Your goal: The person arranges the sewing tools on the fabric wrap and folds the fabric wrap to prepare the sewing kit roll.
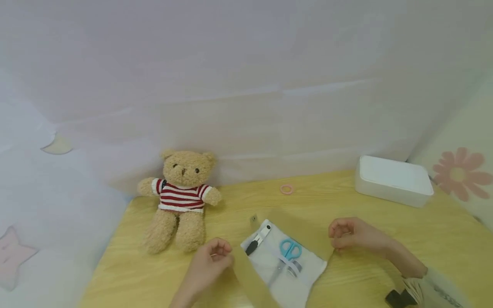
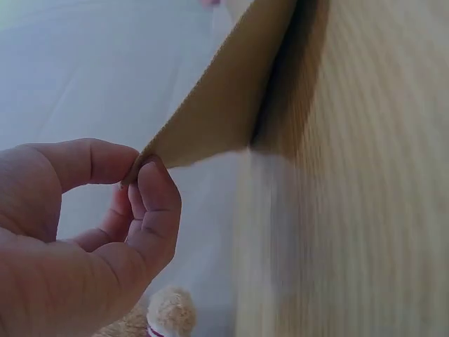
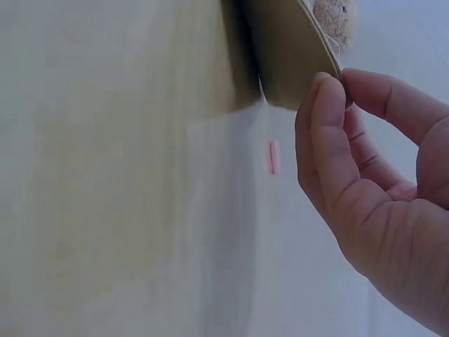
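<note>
A tan cloth pouch with a white lining (image 1: 277, 261) lies spread on the table. Teal-handled scissors (image 1: 289, 249) sit on the lining under a pale band, beside a small round metallic item (image 1: 295, 268). Near its upper left corner is a black-and-white handled tool (image 1: 259, 240) whose kind I cannot tell. My left hand (image 1: 209, 262) pinches the edge of the left tan flap (image 2: 217, 98) between thumb and fingers, lifting it off the table. On the other side, my right hand (image 1: 356, 235) pinches the raised right flap (image 3: 287, 53) by its corner.
A teddy bear (image 1: 182, 199) in a red-and-white striped sweater sits at the back left. Behind the pouch lies a pink ring (image 1: 286, 189). A white box (image 1: 394, 180) stands at the back right of the wood-grain table (image 1: 123, 265), against pale wall sheets.
</note>
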Demonstrator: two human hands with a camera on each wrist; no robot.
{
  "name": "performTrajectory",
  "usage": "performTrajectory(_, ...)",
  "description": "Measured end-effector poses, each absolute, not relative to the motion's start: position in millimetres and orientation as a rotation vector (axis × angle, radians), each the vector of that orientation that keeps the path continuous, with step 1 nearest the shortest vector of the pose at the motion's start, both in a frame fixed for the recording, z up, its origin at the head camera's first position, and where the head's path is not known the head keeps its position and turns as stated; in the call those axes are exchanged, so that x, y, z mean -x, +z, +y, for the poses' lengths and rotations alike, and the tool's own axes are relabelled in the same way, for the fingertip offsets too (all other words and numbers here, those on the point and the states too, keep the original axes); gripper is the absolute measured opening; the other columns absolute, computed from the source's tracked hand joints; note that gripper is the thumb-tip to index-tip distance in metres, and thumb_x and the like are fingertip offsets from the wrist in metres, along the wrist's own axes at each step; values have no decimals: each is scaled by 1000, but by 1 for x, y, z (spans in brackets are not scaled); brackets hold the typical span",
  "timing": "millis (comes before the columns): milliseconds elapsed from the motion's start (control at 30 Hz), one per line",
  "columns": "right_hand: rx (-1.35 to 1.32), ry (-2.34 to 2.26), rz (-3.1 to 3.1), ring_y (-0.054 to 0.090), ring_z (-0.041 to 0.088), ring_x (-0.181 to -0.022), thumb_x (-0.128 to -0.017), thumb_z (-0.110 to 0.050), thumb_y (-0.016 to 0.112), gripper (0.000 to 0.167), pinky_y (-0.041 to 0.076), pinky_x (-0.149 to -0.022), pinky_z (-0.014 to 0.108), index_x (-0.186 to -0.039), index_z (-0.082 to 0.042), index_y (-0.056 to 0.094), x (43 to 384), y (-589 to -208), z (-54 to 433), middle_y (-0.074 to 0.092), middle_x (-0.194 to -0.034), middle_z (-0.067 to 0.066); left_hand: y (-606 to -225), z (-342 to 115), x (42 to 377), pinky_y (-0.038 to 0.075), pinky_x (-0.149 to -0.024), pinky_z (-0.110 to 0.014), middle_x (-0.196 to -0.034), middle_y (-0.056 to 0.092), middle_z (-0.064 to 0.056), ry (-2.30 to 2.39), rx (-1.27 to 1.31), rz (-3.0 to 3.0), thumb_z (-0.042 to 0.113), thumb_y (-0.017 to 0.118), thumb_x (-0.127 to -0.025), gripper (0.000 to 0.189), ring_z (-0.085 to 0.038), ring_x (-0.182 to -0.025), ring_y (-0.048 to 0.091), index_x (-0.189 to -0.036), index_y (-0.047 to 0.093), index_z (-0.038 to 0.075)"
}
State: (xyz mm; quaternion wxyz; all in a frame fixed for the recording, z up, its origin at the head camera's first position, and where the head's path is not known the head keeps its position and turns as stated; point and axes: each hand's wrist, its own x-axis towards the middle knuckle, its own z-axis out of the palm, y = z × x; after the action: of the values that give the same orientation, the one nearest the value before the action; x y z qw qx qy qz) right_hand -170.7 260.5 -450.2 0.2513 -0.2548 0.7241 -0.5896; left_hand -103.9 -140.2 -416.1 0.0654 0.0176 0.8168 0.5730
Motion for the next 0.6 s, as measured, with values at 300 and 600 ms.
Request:
performTrajectory(300,722,-1621,1792,63,7,-76,-91,1,59,16,53,-67,25,-102,12,54,123,-459,267,67,-87,-1,-432,-136,151,49,-56,-28,-79,59,-6,1708,65,2592,0,67,-79,12,-16,-66,57,-91,62,-2)
performTrajectory(600,800,-1575,1805,58,-1,-68,-87,0,63,7,52,-59,21,-94,2,61,91,-462,258,64,-76,-4,-447,-125,180,52,-57,-27,-73,63,-6,1597,-8,2696,-1,70,-77,9,-12,-62,58,-85,65,-2)
